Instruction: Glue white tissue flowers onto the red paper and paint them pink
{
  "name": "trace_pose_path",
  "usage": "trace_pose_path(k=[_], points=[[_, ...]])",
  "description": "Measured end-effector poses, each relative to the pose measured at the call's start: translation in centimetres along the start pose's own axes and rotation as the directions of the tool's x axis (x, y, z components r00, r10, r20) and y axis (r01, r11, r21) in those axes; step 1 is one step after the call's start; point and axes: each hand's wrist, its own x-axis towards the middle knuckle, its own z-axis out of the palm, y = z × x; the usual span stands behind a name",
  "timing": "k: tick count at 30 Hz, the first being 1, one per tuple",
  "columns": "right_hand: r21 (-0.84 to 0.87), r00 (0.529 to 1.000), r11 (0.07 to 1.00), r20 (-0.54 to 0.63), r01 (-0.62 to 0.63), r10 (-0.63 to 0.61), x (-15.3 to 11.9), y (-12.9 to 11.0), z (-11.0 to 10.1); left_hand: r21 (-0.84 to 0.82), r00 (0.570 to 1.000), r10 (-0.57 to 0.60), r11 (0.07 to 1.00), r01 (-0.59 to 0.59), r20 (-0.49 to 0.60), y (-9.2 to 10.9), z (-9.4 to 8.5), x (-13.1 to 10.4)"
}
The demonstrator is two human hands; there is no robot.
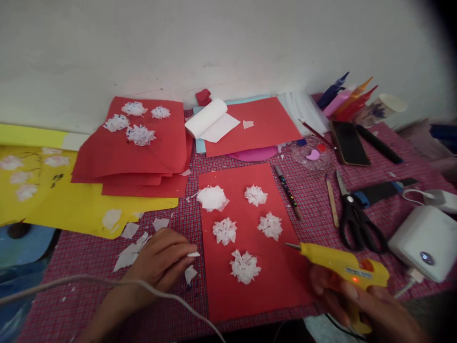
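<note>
My left hand point(162, 259) is closed in a pinch on a small white piece of paper point(193, 254), just left of the red sheet point(228, 302). My right hand point(357, 302) grips a yellow hot glue gun point(332, 258). Its nozzle points left over the sheet's right side, and a small orange light glows on its body. Several ruffled white paper flowers point(244, 267) sit on the sheet. At its upper left lies a flatter white paper piece point(213, 198). Torn paper scraps point(130, 255) are scattered around my left hand.
A pale cord point(153, 289) crosses my left forearm. Black scissors point(357, 224), a marker point(288, 193) and a white box point(424, 243) lie to the right. Stacked red sheets point(132, 164) and a white paper roll point(207, 118) sit toward the wall.
</note>
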Motion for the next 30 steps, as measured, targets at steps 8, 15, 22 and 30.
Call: trace_pose_path(k=[8, 15, 22, 30], points=[[0.045, 0.997, 0.998, 0.069, -0.031, 0.028, 0.2, -0.1, -0.3, -0.004, 0.997, -0.052, 0.999, 0.052, 0.048, 2.1, 0.1, 0.8], [-0.045, 0.996, 0.995, 0.018, 0.089, -0.088, 0.0, 0.0, -0.2, -0.087, 0.958, -0.009, 0.996, 0.035, 0.285, 5.3, -0.1, 4.4], [-0.096, 0.992, 0.994, 0.120, 0.050, -0.039, -0.1, -0.9, 0.0, -0.218, 0.897, 0.073, 0.976, 0.027, 0.436, 4.8, 1.5, 7.1], [-0.277, 0.983, 0.961, 0.172, -0.015, 0.065, 0.8, -4.4, 2.1, 0.037, 0.905, 0.020, 0.999, -0.039, 0.424, 4.3, 2.0, 8.3]])
